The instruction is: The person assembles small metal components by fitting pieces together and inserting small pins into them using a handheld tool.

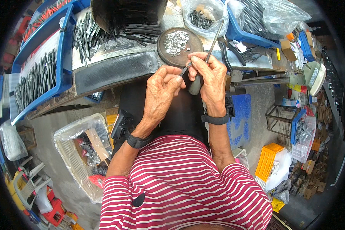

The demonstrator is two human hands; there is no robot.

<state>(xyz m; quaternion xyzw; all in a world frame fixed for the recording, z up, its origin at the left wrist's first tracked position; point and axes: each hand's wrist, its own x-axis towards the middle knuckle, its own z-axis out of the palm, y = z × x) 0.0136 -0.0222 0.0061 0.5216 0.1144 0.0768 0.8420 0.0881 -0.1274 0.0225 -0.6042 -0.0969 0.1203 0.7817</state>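
Holding: my left hand [161, 86] pinches a small metal piece [185, 70]; my right hand [209, 76] is clamped on a thin rod [214, 42] touching it.
Place: both hands hover off the worktop's [115, 71] near edge, just below the dish [179, 46].
Progress: I judge the work midway; many dark strips [36, 78] lie unworked.
Dish: round, brown, holding silvery bits [175, 41].
Blue tray [67, 46]: dark strips, at the left edge.
Bag [203, 17]: more dark parts, at the far edge.
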